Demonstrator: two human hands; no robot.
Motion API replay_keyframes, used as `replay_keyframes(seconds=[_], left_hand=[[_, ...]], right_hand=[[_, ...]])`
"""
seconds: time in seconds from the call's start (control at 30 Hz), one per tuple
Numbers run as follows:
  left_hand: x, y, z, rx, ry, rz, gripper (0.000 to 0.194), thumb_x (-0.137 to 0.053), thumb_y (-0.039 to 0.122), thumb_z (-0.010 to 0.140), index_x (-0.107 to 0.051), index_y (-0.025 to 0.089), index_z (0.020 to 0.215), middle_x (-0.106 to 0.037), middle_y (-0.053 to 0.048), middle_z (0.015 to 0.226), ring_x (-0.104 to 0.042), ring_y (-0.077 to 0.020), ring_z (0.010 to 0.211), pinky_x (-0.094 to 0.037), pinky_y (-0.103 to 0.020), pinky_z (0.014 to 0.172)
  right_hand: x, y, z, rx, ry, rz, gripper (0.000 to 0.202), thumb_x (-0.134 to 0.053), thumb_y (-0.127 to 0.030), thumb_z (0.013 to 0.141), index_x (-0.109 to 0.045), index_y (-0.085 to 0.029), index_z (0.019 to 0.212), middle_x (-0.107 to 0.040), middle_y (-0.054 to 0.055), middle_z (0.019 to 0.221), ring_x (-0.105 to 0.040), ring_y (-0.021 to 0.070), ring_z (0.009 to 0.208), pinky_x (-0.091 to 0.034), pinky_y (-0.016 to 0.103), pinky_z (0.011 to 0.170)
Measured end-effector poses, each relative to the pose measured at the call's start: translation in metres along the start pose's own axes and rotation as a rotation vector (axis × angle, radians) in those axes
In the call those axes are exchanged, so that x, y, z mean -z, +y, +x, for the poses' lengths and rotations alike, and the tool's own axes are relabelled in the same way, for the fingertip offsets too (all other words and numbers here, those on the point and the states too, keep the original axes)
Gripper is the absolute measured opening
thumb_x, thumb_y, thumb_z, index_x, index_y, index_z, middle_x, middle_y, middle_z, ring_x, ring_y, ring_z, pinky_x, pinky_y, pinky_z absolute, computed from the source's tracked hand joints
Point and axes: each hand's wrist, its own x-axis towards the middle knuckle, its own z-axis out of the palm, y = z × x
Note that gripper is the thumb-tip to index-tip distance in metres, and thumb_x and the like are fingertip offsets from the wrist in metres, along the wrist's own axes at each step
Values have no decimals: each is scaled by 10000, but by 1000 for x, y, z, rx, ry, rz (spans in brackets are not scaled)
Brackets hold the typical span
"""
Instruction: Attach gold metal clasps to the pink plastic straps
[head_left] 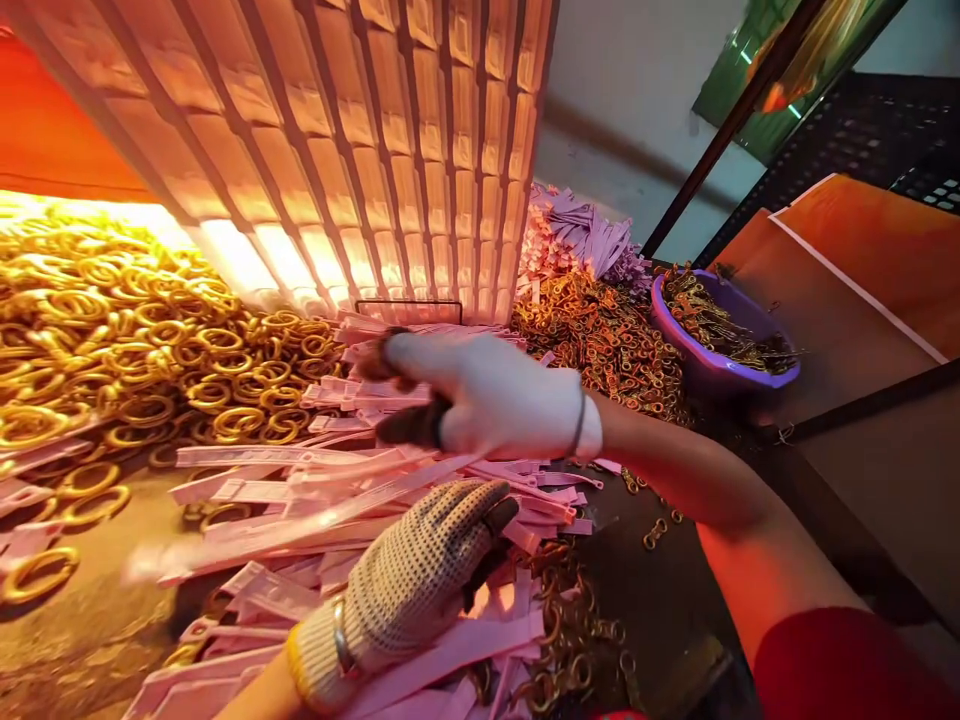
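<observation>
My right hand, in a white glove with dark fingertips, reaches leftward over the pile of pink straps. Its thumb and fingers are spread, and the fingertips are blurred. Below it, a long pale strap runs across the pile with its left end smeared by motion; I cannot tell whether a hand touches it. My left hand, in a dotted knit glove with a metal band at the wrist, lies lower over the straps. Its fingers are curled together, and whatever they may hold is hidden underneath.
Gold rings are heaped on the left. Small brass-coloured links pile up at the right, with more near the front. A purple basin contains more metal pieces. Behind the straps stands a tall ribbed pale panel. Lilac strips lie beyond.
</observation>
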Motion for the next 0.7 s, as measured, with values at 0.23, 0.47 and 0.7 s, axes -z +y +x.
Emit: replay_keyframes(seconds=[0.23, 0.47, 0.7], left_hand=[[4, -11, 7, 134, 28, 211, 494, -615, 139, 917, -523, 182, 1400, -628, -195, 1380, -599, -371, 1290, -494, -576, 1100], [1, -25, 3, 398, -85, 433, 597, -555, 163, 954, -391, 154, 1528, -591, -236, 1429, -548, -425, 1351, -241, -706, 1215], [9, -37, 3, 341, -36, 422, 469, -493, 115, 896, -580, 172, 1353, -708, -150, 1109, -659, -353, 1055, -484, -546, 1007]], right_hand=[[-30, 119, -94, -434, -158, -335, 105, -583, -159, 928, -680, -164, 888, -709, 22, 847, -618, 159, 791, -431, 252, 717], [-100, 137, -155, -500, -84, -480, 441, -481, 37, 763, -667, -172, 1104, -710, 97, 1153, -658, 203, 1055, -495, 278, 895], [-109, 134, -111, -569, -137, -723, 317, -359, -46, 999, -628, -143, 1134, -711, 145, 979, -711, 242, 859, -519, 300, 675]])
